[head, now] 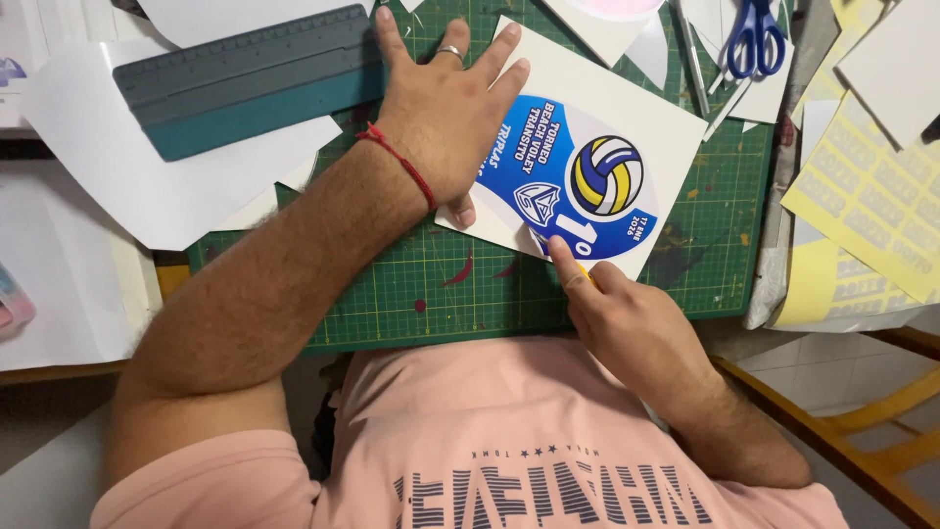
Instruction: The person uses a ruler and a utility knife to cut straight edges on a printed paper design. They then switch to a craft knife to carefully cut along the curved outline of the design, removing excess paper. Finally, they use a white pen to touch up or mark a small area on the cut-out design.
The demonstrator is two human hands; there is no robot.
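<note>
On green cutting mat (411,294): blue printed sheet (578,181) lies flat, my left hand (441,118) spread wide pinning it; right hand (617,313) pinches thin yellow tool at blue edge. I'd judge firm pressure, slow strokes best. Scissors (754,34) beyond.

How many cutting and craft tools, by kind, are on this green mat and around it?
Scissors, blue-handled: 1
Squeegee, teal: 1
Yellow-handled tool, mostly hidden in the right hand: 1
Thin grey stick-like tool, kind unclear: 1
Total: 4
</note>
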